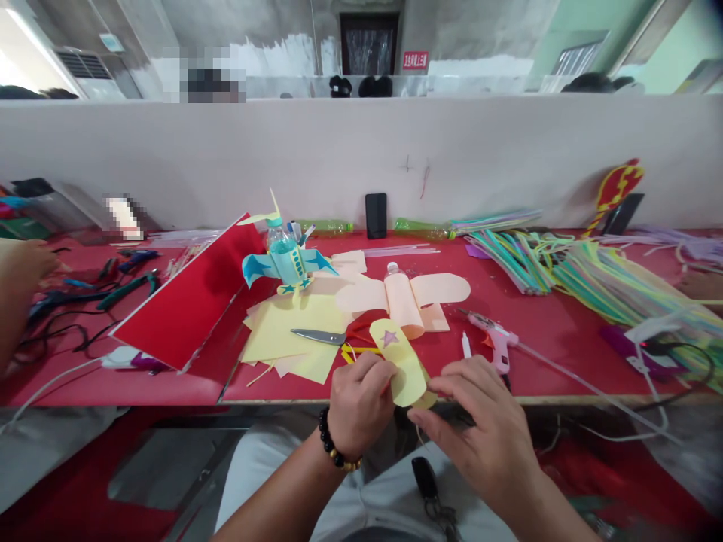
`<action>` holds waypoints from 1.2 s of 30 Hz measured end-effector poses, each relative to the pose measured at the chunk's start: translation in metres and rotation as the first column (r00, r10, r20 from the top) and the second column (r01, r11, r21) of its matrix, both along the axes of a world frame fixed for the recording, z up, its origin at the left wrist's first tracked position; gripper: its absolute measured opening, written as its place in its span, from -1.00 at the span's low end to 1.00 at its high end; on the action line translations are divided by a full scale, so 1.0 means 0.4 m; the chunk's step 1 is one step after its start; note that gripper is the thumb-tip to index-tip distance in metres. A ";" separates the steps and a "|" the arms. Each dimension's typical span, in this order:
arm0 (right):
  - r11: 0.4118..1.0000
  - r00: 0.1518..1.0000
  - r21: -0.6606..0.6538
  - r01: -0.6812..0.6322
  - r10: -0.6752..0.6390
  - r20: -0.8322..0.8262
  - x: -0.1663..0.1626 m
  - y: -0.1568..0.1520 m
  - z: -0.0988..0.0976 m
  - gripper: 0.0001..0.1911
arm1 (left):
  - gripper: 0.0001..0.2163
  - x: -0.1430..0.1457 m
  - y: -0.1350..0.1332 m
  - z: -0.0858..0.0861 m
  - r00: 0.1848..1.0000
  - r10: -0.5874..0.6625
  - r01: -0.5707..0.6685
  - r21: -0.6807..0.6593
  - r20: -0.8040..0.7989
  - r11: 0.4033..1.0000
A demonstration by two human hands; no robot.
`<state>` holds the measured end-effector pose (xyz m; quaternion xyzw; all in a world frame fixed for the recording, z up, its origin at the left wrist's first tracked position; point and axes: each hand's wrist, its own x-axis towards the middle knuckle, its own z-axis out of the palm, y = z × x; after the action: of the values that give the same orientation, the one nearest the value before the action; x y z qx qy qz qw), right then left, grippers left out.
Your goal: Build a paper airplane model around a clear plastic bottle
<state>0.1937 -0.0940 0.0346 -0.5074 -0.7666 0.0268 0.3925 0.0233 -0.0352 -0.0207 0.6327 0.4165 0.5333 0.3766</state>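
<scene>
My left hand (361, 399), wearing a beaded bracelet, is closed on a rounded yellow paper piece (404, 373) with a purple star on it. At the piece's lower right edge, the thumb and fingertips of my right hand (480, 421) close on a second yellow layer; the exact contact is partly hidden. Just beyond stands a bottle wrapped in pale peach paper (404, 305), with a paper wing on each side. Scissors (319, 336) with red handles lie on yellow paper sheets (276, 331). To the right rests a pink glue gun (497, 339) with a long glue stick in it.
A blue bottle plane (288, 260) stands behind the sheets, beside a slanted red board (186, 293). Colourful strips (599, 278) are heaped at right. A phone (376, 216) leans on the partition. Pliers (127, 293) and another person's arm (19, 293) are at left.
</scene>
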 end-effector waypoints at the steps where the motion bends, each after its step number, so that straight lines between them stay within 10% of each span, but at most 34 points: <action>1: 1.000 1.000 -0.017 0.012 -0.012 0.007 -0.002 0.007 -0.008 -0.74 | -0.90 0.002 -0.001 0.000 1.000 0.000 0.001 -0.013 0.013 1.000; 13: 0.983 0.983 -0.062 0.173 -0.169 0.077 -0.018 0.055 -0.033 -0.88 | -0.89 0.023 0.002 -0.018 0.992 0.011 0.008 0.148 -0.125 0.989; 21: 0.941 0.950 -0.139 0.309 -0.312 0.000 0.001 0.085 -0.043 -0.87 | -0.93 0.047 -0.018 -0.013 0.848 0.272 0.058 0.589 -0.455 0.806; 27: 0.843 0.845 -0.091 0.531 -0.535 -0.022 0.091 0.124 -0.042 -0.89 | -0.92 0.007 -0.030 -0.029 0.862 0.137 0.099 0.427 -0.488 0.899; 36: 0.815 0.835 -0.187 0.549 -0.544 0.082 0.121 0.269 0.004 -0.85 | -0.82 -0.013 0.206 0.010 0.912 -0.034 0.050 0.029 -0.409 0.998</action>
<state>0.2419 0.0136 0.0361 -0.7435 -0.5868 -0.0149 0.3205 0.0179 0.0472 -0.0166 0.7460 0.4617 0.3893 0.2805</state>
